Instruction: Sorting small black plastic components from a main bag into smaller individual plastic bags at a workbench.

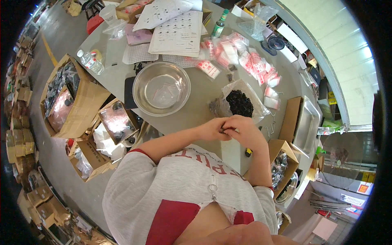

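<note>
At the table's near edge, my left hand (pixel 213 129) and my right hand (pixel 244 130) meet with fingers closed together. A small dark piece (pixel 222 130) shows between the fingertips; its kind is too small to make out. Just beyond my right hand lies an opened clear plastic bag (pixel 255 94), its mouth spread around a heap of small black parts (pixel 239 103). To the left of my hands sits a wide steel bowl (pixel 139 87) with several small clear bags (pixel 166 94) in its bottom.
Many red-and-white printed plastic bags (pixel 253 64) cover the table's far right, near a green bottle (pixel 220 23). Paper sheets (pixel 175 34) lie at the back. Cardboard boxes (pixel 87 108) stand left; a box of bagged parts (pixel 288 159) and a steel tray (pixel 307 126) are right.
</note>
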The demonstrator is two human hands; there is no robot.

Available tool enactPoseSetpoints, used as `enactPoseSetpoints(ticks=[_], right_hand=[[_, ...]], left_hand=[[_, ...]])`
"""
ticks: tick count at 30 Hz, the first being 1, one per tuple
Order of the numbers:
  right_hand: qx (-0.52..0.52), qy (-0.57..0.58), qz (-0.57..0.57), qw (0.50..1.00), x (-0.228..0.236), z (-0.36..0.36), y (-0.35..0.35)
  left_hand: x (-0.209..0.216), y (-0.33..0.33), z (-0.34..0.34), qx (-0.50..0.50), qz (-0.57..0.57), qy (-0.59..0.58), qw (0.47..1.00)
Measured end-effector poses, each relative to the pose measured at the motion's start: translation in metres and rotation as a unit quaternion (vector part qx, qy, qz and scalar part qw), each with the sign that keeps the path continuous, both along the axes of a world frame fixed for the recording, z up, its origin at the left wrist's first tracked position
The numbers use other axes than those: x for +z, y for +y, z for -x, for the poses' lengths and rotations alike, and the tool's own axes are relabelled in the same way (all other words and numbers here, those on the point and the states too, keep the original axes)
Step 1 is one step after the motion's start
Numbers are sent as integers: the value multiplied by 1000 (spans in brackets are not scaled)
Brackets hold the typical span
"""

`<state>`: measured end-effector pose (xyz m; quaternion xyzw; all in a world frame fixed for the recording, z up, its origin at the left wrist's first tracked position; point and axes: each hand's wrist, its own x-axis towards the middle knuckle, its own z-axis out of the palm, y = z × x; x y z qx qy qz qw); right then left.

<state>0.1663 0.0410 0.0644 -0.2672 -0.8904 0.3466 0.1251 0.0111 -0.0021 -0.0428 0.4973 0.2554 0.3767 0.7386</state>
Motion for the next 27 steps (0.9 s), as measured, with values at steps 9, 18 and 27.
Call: enactPoseSetpoints(ticks=[9, 18, 27], right_hand=[[-251, -136, -51, 957, -73, -29, 53], [-253, -224, -49, 940, -68, -14, 43], [-277, -146, 11, 950, -74, -21, 40]], left_hand=[[8, -23, 7, -38, 54, -29, 997], [2, -44, 8, -33, 32, 6, 999], [5, -31, 16, 60, -17, 1, 998]])
